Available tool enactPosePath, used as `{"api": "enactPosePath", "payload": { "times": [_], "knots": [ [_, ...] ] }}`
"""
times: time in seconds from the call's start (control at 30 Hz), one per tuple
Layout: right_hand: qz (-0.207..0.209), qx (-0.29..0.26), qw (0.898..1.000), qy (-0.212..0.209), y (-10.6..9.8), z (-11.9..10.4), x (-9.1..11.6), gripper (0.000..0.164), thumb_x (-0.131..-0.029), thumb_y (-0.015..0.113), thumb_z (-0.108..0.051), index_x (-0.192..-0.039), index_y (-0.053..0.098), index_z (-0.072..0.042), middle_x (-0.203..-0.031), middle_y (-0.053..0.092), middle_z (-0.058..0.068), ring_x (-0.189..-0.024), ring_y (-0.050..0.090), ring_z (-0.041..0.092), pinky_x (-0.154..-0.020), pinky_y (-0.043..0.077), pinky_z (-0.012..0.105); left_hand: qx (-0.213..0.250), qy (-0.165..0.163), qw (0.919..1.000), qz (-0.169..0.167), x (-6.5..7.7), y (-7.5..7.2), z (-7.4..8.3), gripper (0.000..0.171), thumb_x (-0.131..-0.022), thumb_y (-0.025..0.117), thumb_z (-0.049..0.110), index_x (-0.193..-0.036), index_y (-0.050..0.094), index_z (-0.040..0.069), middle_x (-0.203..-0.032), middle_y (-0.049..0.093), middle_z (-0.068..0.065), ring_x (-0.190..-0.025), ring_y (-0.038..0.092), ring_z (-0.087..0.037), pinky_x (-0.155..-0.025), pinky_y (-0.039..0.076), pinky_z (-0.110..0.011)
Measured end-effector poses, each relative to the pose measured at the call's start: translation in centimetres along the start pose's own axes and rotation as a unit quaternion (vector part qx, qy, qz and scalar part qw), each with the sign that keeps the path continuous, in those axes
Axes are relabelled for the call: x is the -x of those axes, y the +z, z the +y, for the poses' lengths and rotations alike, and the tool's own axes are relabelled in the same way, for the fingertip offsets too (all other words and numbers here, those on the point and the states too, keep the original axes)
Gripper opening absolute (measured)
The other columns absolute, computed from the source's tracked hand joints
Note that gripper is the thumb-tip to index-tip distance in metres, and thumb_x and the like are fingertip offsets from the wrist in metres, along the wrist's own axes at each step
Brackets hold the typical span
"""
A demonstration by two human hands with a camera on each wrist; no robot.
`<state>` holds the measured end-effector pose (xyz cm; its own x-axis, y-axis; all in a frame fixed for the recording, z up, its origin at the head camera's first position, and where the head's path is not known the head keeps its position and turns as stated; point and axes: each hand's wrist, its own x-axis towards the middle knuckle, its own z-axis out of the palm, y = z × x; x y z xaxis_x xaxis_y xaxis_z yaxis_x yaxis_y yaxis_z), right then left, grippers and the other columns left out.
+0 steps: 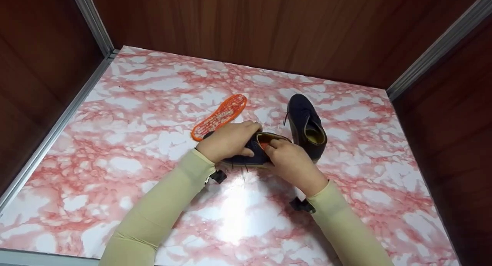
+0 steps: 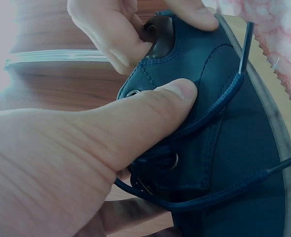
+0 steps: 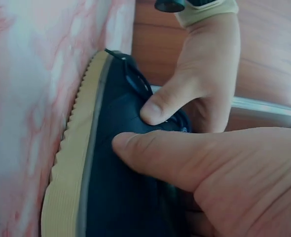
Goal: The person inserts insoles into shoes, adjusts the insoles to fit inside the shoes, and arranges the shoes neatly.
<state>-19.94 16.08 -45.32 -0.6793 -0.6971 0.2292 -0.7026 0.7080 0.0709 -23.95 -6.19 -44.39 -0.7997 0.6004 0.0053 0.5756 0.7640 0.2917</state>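
Observation:
A navy lace-up shoe (image 1: 240,160) with a tan sole sits sideways between both hands. My left hand (image 1: 227,141) grips it over the lacing, its thumb pressed on the upper (image 2: 249,133) in the left wrist view. At the heel end, my right hand (image 1: 292,162) holds the side wall, with the thumb outside on the upper (image 3: 121,192) and the fingers in the shoe's opening. Something orange, seemingly an insole (image 1: 264,145), shows inside; most of it is hidden. Loose shoelaces (image 2: 209,200) hang down the near side.
Behind the left hand lies an orange-rimmed insole (image 1: 219,118) with a whitish patterned face. The matching navy shoe (image 1: 301,112) stands to the right, toe away. Dark wood panels (image 1: 246,31) wall in the red-and-white marbled table (image 1: 127,162).

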Motion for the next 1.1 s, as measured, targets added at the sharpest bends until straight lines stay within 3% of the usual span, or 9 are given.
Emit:
{"api": "enactPosePath", "payload": {
  "times": [0.23,0.47,0.57,0.8,1.1],
  "knots": [
    [-0.006,0.056,0.998,0.005,0.4,-0.5,0.0,0.041,-0.088,0.093,-0.032,-0.11,0.075,-0.003,-0.094,0.076,0.013,-0.087,0.076,0.036,-0.08,0.064,0.053,0.003,0.004,1.0,0.002,0.0,0.0,0.0,0.07,-0.094,0.088,0.042,-0.149,0.054,0.015,-0.139,0.068,-0.007,-0.117,0.074,-0.031,-0.1,0.061,-0.05],
    [0.0,0.112,0.994,-0.002,1.1,-0.9,-0.1,0.055,-0.091,0.09,-0.035,-0.128,0.07,0.001,-0.098,0.08,0.014,-0.08,0.076,0.036,-0.081,0.061,0.051,0.0,0.004,1.0,0.003,0.0,0.1,-0.1,0.074,-0.094,0.087,0.041,-0.154,0.052,0.013,-0.144,0.067,-0.008,-0.121,0.073,-0.033,-0.101,0.061,-0.051],
    [-0.002,0.104,0.995,0.0,1.2,-1.0,-0.1,0.054,-0.091,0.09,-0.031,-0.127,0.07,0.002,-0.099,0.08,0.016,-0.081,0.077,0.038,-0.083,0.062,0.052,-0.003,0.004,1.0,0.006,0.0,0.2,-0.2,0.074,-0.094,0.087,0.041,-0.153,0.053,0.013,-0.143,0.067,-0.009,-0.12,0.073,-0.033,-0.101,0.061,-0.051],
    [-0.025,0.03,0.999,-0.002,0.9,-0.6,-0.2,0.047,-0.093,0.089,-0.027,-0.124,0.068,0.002,-0.105,0.078,0.018,-0.096,0.077,0.042,-0.095,0.062,0.056,-0.003,0.007,1.0,0.006,0.0,0.1,-0.1,0.072,-0.094,0.088,0.042,-0.151,0.053,0.014,-0.141,0.067,-0.008,-0.117,0.074,-0.032,-0.099,0.062,-0.051],
    [-0.007,0.036,0.998,-0.042,1.4,0.6,-0.7,0.041,-0.099,0.081,-0.04,-0.109,0.071,-0.002,-0.082,0.075,0.012,-0.074,0.076,0.034,-0.072,0.063,0.052,-0.013,0.007,0.9999,0.004,0.0,0.2,-0.1,0.069,-0.095,0.087,0.042,-0.149,0.054,0.014,-0.14,0.067,-0.008,-0.118,0.073,-0.033,-0.099,0.062,-0.052]
  ]
}}
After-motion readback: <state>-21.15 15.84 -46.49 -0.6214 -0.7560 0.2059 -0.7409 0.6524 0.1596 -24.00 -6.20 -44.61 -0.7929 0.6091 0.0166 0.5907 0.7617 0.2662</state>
